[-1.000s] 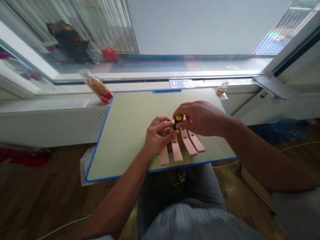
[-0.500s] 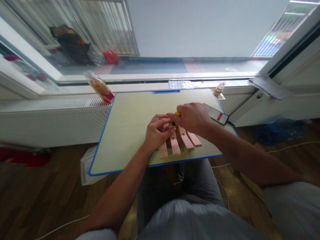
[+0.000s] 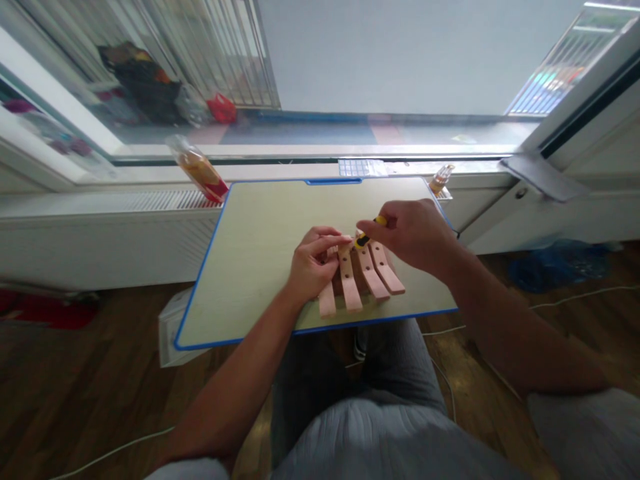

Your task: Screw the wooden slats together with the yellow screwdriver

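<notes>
My right hand [image 3: 417, 235] is closed around a yellow-and-black screwdriver [image 3: 363, 240], which tilts down to the left. Its tip, too small to make out, is close to the far ends of several pale wooden slats [image 3: 351, 293] with dark round holes. The slats lie side by side on the lap board, over darker wood partly hidden beneath them. My left hand [image 3: 316, 261] grips the slats' left side, its index finger stretched toward the screwdriver tip and its thumb bent against the wood.
The pale lap board [image 3: 250, 267] has a blue rim and rests over my legs. Behind it stand a bottle with a red label [image 3: 203, 173] at left and a small bottle [image 3: 441, 180] at right. A white radiator [image 3: 100, 240] runs below the window.
My right hand has moved right with the screwdriver, uncovering more slats and holes and now covering the phone. My left hand stays nearly in place on the wood.
</notes>
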The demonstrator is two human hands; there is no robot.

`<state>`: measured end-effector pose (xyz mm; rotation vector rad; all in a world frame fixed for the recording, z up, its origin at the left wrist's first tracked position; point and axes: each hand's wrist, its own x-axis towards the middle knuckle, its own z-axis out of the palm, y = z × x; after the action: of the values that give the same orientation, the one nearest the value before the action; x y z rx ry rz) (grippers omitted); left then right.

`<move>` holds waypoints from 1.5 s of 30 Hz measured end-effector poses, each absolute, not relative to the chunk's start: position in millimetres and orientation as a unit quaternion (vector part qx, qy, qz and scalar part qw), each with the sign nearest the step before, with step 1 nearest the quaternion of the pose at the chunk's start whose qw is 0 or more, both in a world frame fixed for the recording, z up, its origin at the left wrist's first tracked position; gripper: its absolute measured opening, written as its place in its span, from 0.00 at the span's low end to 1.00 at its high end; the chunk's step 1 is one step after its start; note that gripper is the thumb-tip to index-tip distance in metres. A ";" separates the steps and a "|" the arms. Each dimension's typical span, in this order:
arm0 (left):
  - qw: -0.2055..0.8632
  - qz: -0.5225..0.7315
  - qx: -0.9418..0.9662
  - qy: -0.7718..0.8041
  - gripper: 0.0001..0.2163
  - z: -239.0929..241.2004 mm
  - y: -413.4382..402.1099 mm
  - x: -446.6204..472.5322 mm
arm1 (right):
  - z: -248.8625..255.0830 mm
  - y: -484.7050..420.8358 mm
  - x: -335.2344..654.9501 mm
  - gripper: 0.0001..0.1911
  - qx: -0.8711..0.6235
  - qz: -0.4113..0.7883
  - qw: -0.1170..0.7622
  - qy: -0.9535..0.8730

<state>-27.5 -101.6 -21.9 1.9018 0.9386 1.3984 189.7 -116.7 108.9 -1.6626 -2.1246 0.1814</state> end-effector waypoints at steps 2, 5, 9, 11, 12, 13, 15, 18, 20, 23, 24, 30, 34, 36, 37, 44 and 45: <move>0.299 0.527 0.714 0.350 0.22 -24.3 -99.7 -28.2 | 111.9 -117.4 194.9 0.23 -0.584 0.107 0.224 -0.773; 0.304 0.529 0.712 0.346 0.22 -27.5 -97.4 -29.5 | 106.8 -115.8 202.1 0.20 -0.561 0.176 0.224 -0.777; 0.309 0.534 0.709 0.343 0.21 -30.4 -95.0 -30.8 | 90.1 -111.3 206.2 0.19 -0.530 0.236 0.226 -0.782; 0.310 0.536 0.708 0.341 0.21 -31.9 -93.6 -31.4 | 85.6 -110.4 205.8 0.18 -0.516 0.243 0.221 -0.791; 0.310 0.536 0.708 0.340 0.21 -32.7 -92.8 -31.6 | 84.9 -110.5 205.0 0.16 -0.510 0.241 0.215 -0.797; 0.309 0.537 0.708 0.339 0.22 -33.5 -91.9 -31.9 | 85.0 -110.8 203.9 0.15 -0.505 0.236 0.208 -0.804; 0.306 0.539 0.708 0.338 0.22 -35.3 -90.3 -32.4 | 86.3 -111.9 201.0 0.13 -0.496 0.220 0.192 -0.818; 0.302 0.539 0.710 0.338 0.22 -37.3 -88.5 -32.7 | 87.2 -112.6 196.5 0.12 -0.486 0.194 0.174 -0.834; 0.300 0.539 0.710 0.341 0.21 -37.9 -87.9 -32.7 | 86.5 -112.5 194.4 0.12 -0.483 0.183 0.167 -0.840; 0.297 0.539 0.710 0.343 0.21 -37.7 -87.5 -32.4 | 86.8 -113.2 192.2 0.13 -0.477 0.174 0.159 -0.847; 0.296 0.538 0.710 0.344 0.21 -37.6 -87.5 -32.2 | 87.9 -113.8 191.4 0.12 -0.473 0.173 0.155 -0.850; 0.300 0.542 0.706 0.344 0.21 -37.4 -88.5 -30.8 | 101.6 -118.5 183.9 0.11 -0.407 0.173 0.109 -0.890; 0.302 0.543 0.702 0.348 0.21 -37.3 -89.1 -30.3 | 108.9 -119.3 175.5 0.11 -0.350 0.145 0.067 -0.923; 0.296 0.542 0.705 0.349 0.21 -37.4 -89.1 -30.3 | 110.6 -120.0 170.7 0.10 -0.368 0.106 0.039 -0.923; 0.294 0.542 0.706 0.349 0.21 -37.6 -89.0 -30.3 | 110.9 -120.6 168.3 0.10 -0.382 0.083 0.023 -0.920; 0.296 0.541 0.702 0.356 0.21 -36.1 -93.7 -28.4 | 101.8 -125.8 151.6 0.24 -0.478 -0.003 0.004 -0.879; 0.293 0.540 0.703 0.358 0.21 -34.8 -95.0 -28.0 | 99.3 -125.5 149.7 0.26 -0.495 -0.013 0.007 -0.869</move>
<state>-28.0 -95.0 -34.8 1.8727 0.9541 1.4400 149.7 -125.5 99.3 -1.5495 -2.7171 -0.0399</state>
